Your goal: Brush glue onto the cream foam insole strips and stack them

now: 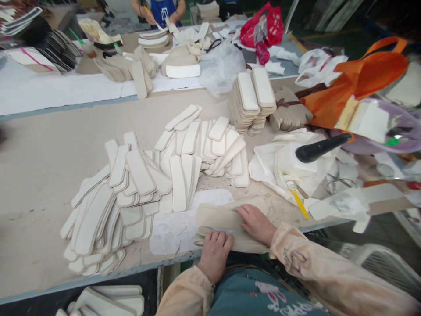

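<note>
A small stack of beige oblong strips point(217, 219) lies at the near edge of the table. My left hand point(215, 253) rests on the stack's near side, fingers stretched flat, a ring on one finger. My right hand point(255, 224) lies flat on top of the stack, fingers extended toward the left. Neither hand grips anything. Just beyond, a wide fan of white padded strips point(148, 184) spreads across the tabletop point(49, 145). A white sheet point(174, 228) lies under the stack.
Tall piles of strips point(251, 98) stand further back. To the right lie a black-handled tool point(320, 148), a yellow-handled brush point(297, 199), white cloths and an orange bag point(358, 83). Another person in blue point(161, 11) works at the far table. More strips point(105, 300) sit below the edge.
</note>
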`<control>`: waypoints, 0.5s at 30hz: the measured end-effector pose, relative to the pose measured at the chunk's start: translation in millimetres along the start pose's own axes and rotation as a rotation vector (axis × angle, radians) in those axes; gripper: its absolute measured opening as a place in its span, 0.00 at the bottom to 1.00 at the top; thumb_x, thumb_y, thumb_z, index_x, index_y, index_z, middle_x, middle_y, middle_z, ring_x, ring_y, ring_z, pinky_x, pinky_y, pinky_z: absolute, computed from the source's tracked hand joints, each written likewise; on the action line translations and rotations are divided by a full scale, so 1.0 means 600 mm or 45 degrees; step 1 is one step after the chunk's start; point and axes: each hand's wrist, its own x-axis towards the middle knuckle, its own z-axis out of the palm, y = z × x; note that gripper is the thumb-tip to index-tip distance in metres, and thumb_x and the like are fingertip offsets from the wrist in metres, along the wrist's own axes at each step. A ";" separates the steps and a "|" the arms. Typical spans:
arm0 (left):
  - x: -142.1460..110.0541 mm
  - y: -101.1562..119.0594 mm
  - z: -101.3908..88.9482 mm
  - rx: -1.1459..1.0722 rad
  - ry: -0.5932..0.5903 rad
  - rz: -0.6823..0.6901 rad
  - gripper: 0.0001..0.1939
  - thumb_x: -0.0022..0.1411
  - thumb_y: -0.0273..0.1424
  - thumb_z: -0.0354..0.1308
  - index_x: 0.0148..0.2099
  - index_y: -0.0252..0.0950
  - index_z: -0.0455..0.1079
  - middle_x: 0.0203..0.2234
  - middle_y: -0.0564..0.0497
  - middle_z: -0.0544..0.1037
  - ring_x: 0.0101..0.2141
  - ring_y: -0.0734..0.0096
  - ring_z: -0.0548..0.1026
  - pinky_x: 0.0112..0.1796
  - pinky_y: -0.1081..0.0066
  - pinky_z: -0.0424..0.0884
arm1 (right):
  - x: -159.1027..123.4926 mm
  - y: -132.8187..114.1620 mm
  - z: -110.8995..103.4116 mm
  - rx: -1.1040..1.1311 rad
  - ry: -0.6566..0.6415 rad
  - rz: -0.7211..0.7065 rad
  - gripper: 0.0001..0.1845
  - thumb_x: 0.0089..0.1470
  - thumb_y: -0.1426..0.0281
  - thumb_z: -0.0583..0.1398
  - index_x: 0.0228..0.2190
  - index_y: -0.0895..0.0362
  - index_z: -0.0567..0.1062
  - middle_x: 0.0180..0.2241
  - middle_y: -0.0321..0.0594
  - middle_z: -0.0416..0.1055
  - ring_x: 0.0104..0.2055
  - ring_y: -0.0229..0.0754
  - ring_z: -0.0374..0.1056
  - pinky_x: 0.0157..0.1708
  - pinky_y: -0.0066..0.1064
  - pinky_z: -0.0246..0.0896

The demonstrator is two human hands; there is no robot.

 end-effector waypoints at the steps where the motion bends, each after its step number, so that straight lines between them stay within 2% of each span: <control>1: 0.001 0.000 0.000 -0.001 0.000 0.000 0.15 0.66 0.29 0.46 0.53 0.40 0.64 0.39 0.47 0.70 0.40 0.61 0.67 0.43 0.59 0.64 | -0.004 -0.001 0.001 0.011 -0.013 -0.021 0.23 0.46 0.83 0.56 0.46 0.60 0.68 0.41 0.45 0.64 0.44 0.46 0.60 0.45 0.36 0.59; 4: 0.001 -0.001 -0.002 -0.010 0.000 0.006 0.15 0.65 0.29 0.47 0.54 0.40 0.64 0.41 0.47 0.71 0.41 0.61 0.68 0.43 0.58 0.64 | -0.016 -0.006 0.007 0.037 -0.072 -0.114 0.13 0.51 0.81 0.55 0.39 0.59 0.72 0.37 0.43 0.64 0.39 0.42 0.61 0.39 0.31 0.60; 6: 0.000 -0.001 -0.001 -0.016 0.002 0.006 0.16 0.65 0.30 0.48 0.54 0.41 0.64 0.42 0.47 0.71 0.42 0.61 0.68 0.45 0.58 0.64 | -0.025 -0.010 0.008 0.050 -0.110 -0.215 0.12 0.55 0.79 0.54 0.37 0.57 0.74 0.34 0.41 0.65 0.38 0.42 0.61 0.38 0.31 0.60; 10: -0.005 0.000 0.008 -0.024 0.001 -0.004 0.18 0.64 0.30 0.50 0.56 0.42 0.62 0.46 0.47 0.71 0.47 0.60 0.67 0.49 0.57 0.62 | -0.040 -0.014 -0.012 0.054 -0.034 -0.356 0.18 0.59 0.78 0.51 0.47 0.54 0.73 0.35 0.43 0.66 0.38 0.43 0.60 0.37 0.33 0.60; 15: -0.006 0.001 0.010 -0.025 -0.027 -0.019 0.18 0.63 0.26 0.50 0.55 0.41 0.63 0.43 0.47 0.73 0.41 0.62 0.70 0.43 0.61 0.66 | -0.044 0.010 -0.043 0.022 0.130 -0.371 0.22 0.60 0.78 0.50 0.53 0.54 0.69 0.39 0.46 0.68 0.41 0.46 0.60 0.42 0.39 0.61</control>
